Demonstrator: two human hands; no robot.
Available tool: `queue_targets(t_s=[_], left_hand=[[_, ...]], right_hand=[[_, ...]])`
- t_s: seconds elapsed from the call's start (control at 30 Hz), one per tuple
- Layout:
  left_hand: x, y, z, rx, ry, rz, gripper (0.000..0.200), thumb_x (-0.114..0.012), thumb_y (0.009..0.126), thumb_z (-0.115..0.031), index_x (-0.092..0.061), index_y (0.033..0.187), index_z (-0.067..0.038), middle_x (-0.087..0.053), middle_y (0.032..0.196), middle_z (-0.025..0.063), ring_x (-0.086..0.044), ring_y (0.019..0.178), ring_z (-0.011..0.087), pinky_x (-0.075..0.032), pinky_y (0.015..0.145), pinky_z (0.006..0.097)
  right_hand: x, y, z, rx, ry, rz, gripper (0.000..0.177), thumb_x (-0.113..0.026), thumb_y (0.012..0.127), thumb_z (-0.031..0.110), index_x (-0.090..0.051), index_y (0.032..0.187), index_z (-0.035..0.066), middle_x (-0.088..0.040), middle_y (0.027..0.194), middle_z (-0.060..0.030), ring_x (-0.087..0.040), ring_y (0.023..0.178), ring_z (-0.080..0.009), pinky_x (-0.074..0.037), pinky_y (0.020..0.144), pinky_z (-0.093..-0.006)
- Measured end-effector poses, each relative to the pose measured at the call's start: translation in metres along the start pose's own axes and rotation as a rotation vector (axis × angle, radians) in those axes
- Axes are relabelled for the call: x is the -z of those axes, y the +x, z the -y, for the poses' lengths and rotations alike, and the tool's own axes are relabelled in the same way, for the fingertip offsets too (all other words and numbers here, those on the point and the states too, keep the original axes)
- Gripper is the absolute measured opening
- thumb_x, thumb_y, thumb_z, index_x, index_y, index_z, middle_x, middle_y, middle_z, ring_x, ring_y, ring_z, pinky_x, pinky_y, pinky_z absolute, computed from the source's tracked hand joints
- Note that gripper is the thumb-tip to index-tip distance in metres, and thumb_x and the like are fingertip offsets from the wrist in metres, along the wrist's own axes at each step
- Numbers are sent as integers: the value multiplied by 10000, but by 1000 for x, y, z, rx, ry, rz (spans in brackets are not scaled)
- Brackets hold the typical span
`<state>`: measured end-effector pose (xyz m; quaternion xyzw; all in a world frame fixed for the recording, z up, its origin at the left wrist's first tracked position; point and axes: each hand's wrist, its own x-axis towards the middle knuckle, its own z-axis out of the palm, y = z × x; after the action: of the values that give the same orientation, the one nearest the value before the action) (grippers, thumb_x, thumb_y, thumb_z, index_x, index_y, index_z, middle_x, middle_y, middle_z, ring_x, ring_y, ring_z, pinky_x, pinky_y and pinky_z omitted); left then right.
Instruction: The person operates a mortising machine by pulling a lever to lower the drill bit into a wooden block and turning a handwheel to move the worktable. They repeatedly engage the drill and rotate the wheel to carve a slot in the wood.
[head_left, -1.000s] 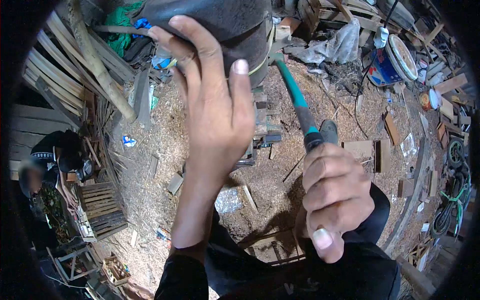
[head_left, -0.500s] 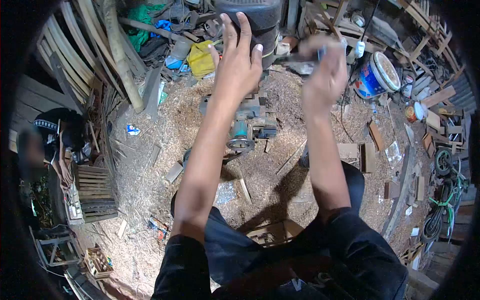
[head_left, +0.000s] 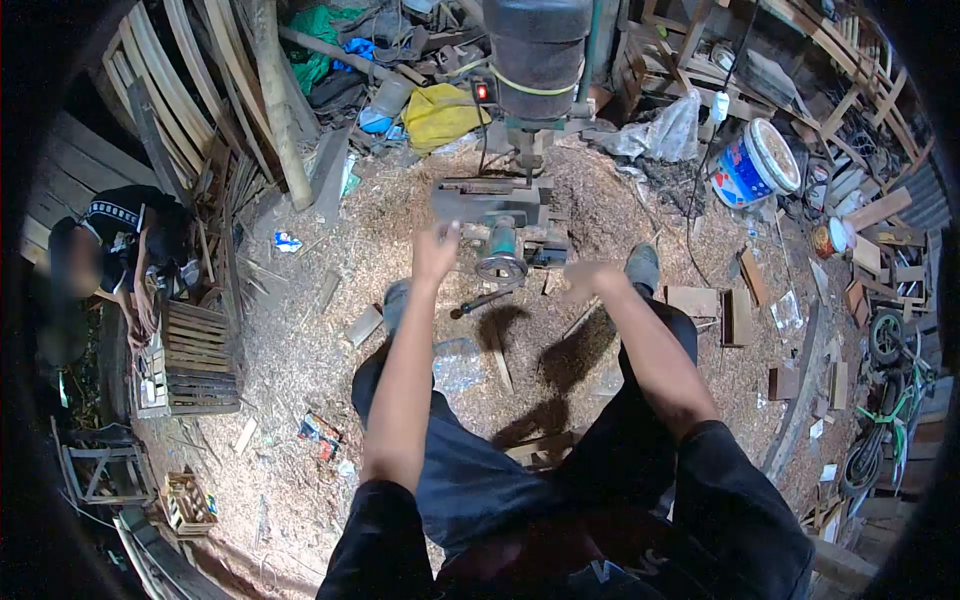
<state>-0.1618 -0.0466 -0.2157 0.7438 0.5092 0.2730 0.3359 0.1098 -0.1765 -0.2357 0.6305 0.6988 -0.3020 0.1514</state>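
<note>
One other person [head_left: 120, 245] bends over a slatted crate [head_left: 195, 360] at the left edge. Near centre, the left hand [head_left: 436, 250] is raised, fingers spread and empty, just left of the handwheel [head_left: 500, 266]. That wheel fronts the machine [head_left: 495, 205], which stands on sawdust in the upper middle. The right hand [head_left: 585, 278], just right of the wheel, is blurred; whether it is closed cannot be told. A bucket [head_left: 755, 160] lies upper right.

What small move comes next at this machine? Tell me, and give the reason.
Probably lower the left hand onto the handwheel beside it. It and the right hand look empty, held out before the drill press, and that wheel is the nearest part to grip.
</note>
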Motion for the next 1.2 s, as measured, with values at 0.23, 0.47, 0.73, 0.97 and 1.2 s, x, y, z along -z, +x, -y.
queue_targets(t_s=[0.23,0.47,0.73,0.97,1.2], left_hand=[[-107,-43,199,404,304,118,543,-520,925,-450,-639,1165,22,-655,1106,287,-605,1085,451,-473,962,468],[-140,-42,230,548,232,260,530,-493,946,-407,-580,1218,39,-627,1198,260,-593,1136,393,-473,967,457],[-284,-41,389,274,-899,169,186,-557,921,-107,-633,1064,-16,-681,1024,143,-644,945,237,-521,845,346],[-191,-38,282,464,177,328,423,-673,861,-372,-677,1096,-20,-677,1093,239,-634,1064,402,-510,924,453],[-191,-32,269,491,196,395,573,-519,927,-457,-577,1245,15,-591,1246,288,-553,1175,452,-434,1027,489]], right_hand=[[6,35,50,96,267,-281,457,-568,927,411,-618,1072,-20,-671,1032,-254,-644,1007,-417,-518,866,-525],[21,54,55,148,190,-178,440,-581,920,385,-630,1058,-30,-669,976,-285,-660,943,-422,-533,843,-508],[-2,78,50,205,170,-204,418,-579,923,391,-629,1068,2,-674,925,-268,-651,903,-442,-518,828,-525],[10,67,43,221,298,-258,392,-597,900,362,-669,971,-17,-673,923,-279,-651,916,-443,-520,836,-516],[11,57,19,140,305,-198,375,-597,903,367,-654,1046,25,-679,960,-254,-646,914,-451,-509,837,-532]])
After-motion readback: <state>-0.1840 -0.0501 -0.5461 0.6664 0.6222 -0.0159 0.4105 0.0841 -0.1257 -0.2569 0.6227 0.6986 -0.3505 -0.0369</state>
